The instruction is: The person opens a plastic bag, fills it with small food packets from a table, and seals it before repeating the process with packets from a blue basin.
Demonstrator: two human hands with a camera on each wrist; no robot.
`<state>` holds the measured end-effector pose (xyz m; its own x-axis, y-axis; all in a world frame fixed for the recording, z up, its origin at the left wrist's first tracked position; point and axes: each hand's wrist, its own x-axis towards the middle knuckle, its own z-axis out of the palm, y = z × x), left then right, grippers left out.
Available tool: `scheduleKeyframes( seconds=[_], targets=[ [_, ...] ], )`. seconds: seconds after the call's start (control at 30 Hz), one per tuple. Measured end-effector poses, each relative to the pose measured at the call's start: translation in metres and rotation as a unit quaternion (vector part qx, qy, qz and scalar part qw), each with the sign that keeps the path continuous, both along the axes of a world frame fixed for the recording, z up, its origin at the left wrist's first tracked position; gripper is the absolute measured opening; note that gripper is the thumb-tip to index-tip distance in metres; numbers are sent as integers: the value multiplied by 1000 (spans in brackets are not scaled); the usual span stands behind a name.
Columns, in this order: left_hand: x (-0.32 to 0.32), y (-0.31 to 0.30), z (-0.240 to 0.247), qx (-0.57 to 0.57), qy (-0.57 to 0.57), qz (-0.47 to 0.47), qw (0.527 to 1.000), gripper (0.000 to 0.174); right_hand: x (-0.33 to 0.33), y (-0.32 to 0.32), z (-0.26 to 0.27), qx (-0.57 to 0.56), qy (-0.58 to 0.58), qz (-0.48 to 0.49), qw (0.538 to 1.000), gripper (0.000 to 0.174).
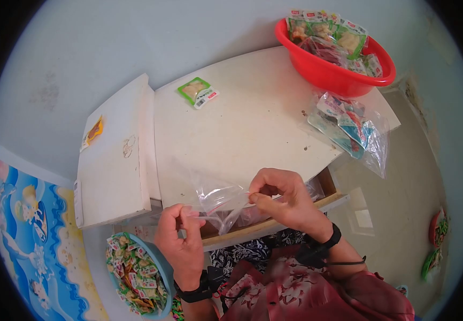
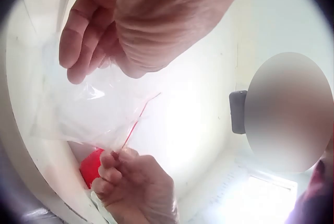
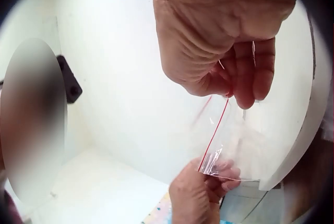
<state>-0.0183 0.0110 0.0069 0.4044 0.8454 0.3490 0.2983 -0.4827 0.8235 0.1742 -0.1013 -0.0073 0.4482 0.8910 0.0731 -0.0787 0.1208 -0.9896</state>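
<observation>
A clear zip-lock bag [image 1: 218, 197] with a red line along its mouth is stretched between the two hands, over the table's front edge. The left hand [image 1: 180, 241] pinches one side of the bag between thumb and fingers. At the other side, the right hand [image 1: 287, 200] pinches the top corner near the red line. In the right wrist view the red zip line [image 3: 214, 134] runs from the right fingertips down to the left hand [image 3: 195, 192]. The bag looks flat, with nothing visible inside.
On the white table [image 1: 231, 123] lie a green snack packet [image 1: 197, 92] and a clear bag of packets [image 1: 354, 128]. A red basin [image 1: 333, 75] full of packets stands at the back right. Below is an open drawer [image 1: 266, 226]; a blue basin [image 1: 164, 267] of packets sits lower left.
</observation>
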Motion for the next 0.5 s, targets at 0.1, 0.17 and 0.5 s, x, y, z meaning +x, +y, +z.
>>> scheduleKeyframes(
  seconds=[0.1,0.17,0.5],
  targets=[
    [3,-3,0,44,15,-35,998,6,-11,8,-1,103,-116,-30,987,25],
    [12,-15,8,33,13,-21,999,4,-19,8,16,93,-139,-35,985,41],
    [16,-27,15,205,-14,-85,975,22,-24,24,13,-24,-225,-25,974,48]
  ],
)
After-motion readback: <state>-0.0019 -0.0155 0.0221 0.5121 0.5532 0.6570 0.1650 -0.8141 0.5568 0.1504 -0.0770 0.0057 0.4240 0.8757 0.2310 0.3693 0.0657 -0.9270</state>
